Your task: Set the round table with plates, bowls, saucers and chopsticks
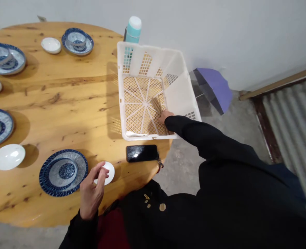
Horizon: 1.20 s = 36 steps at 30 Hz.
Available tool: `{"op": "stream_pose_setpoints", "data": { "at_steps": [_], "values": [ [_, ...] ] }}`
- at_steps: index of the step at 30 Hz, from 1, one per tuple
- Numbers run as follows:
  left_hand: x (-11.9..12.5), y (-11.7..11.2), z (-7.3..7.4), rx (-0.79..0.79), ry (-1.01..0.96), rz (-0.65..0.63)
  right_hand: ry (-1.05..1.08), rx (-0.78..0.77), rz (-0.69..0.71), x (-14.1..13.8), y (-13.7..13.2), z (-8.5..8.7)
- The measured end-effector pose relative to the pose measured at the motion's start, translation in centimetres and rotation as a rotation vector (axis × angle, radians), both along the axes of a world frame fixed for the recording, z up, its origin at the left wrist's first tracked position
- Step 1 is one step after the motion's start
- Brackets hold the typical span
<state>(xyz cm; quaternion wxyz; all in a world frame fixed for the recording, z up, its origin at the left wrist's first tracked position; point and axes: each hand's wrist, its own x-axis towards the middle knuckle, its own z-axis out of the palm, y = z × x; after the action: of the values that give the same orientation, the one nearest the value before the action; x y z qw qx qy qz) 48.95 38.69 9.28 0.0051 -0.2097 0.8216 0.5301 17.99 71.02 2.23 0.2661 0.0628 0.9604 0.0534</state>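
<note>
My right hand (165, 117) reaches into a white plastic basket (177, 62) and is closed around a bundle of thin brown chopsticks (157, 105), which lean toward the basket floor. A white spoon (135, 134) lies along the basket's near side. My left hand (92, 188) hovers over a small white dish (110, 172), partly covering it. Its fingers are loosely curled and apart, with nothing visible in them. Left of that hand, a clear bowl (73, 169) sits on a blue-patterned plate (47, 173).
More blue-patterned plates (86, 48) with bowls and white dishes (9, 157) stand on the round wooden table (72, 93). A phone (141, 153) lies by the table edge. Behind the basket stands a turquoise bottle (133, 29). A purple umbrella (215, 84) is on the floor.
</note>
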Motion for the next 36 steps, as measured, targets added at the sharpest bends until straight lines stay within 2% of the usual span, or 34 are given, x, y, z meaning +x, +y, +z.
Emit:
{"op": "stream_pose_setpoints", "data": {
  "at_steps": [3, 6, 9, 11, 14, 17, 20, 22, 24, 25, 26, 27, 29, 31, 34, 36],
  "values": [
    [0.7, 0.7, 0.1, 0.023, 0.010, 0.007, -0.065, 0.054, 0.013, 0.5, 0.0, 0.2],
    [1.6, 1.0, -0.3, 0.018, 0.053, -0.035, -0.061, 0.026, 0.058, 0.9, 0.0, 0.5],
    [2.6, 0.9, -0.7, 0.023, 0.065, -0.019, -0.038, 0.019, 0.064, 1.1, -0.1, 1.1],
    [3.3, 0.9, -0.8, 0.029, 0.059, -0.003, -0.021, -0.080, 0.016, 1.2, 0.0, 1.6],
    [3.9, 0.6, -0.9, 0.034, 0.060, -0.007, 0.147, -0.318, -0.153, 1.1, 0.5, 2.8],
    [4.2, 0.0, -0.9, 0.043, 0.096, -0.008, 0.352, -0.476, -0.310, 0.7, 0.6, 5.2],
    [3.8, -1.0, -0.6, 0.037, 0.135, -0.024, 0.672, -0.833, -0.367, 1.8, -0.6, 9.3],
    [3.1, -1.6, 0.0, 0.035, 0.164, -0.038, 0.885, -1.070, -0.256, 4.4, -2.3, 12.2],
    [1.9, -1.9, 0.8, 0.061, 0.200, -0.062, 0.978, -1.172, -0.102, 8.7, -4.6, 14.2],
    [1.3, -1.9, 1.3, 0.090, 0.225, -0.085, 1.004, -1.180, -0.020, 11.4, -5.9, 14.5],
    [0.6, -1.8, 1.8, 0.127, 0.257, -0.116, 1.016, -1.175, 0.061, 14.1, -7.2, 14.3],
    [-0.1, -1.6, 2.4, 0.171, 0.296, -0.155, 0.912, -1.157, 0.143, 16.9, -8.6, 13.6],
    [-1.3, -0.8, 3.6, 0.269, 0.381, -0.240, 0.758, -1.147, 0.176, 21.8, -11.4, 10.9],
    [-2.1, 0.0, 4.6, 0.369, 0.440, -0.295, 0.684, -1.169, 0.251, 25.1, -14.2, 7.5],
    [-2.8, 1.0, 5.8, 0.505, 0.421, -0.276, 0.613, -1.262, 0.299, 26.6, -18.0, 3.9],
    [-3.3, 1.4, 6.1, 0.554, 0.387, -0.227, 0.532, -1.309, 0.236, 26.0, -20.2, 3.0]
  ]
}}
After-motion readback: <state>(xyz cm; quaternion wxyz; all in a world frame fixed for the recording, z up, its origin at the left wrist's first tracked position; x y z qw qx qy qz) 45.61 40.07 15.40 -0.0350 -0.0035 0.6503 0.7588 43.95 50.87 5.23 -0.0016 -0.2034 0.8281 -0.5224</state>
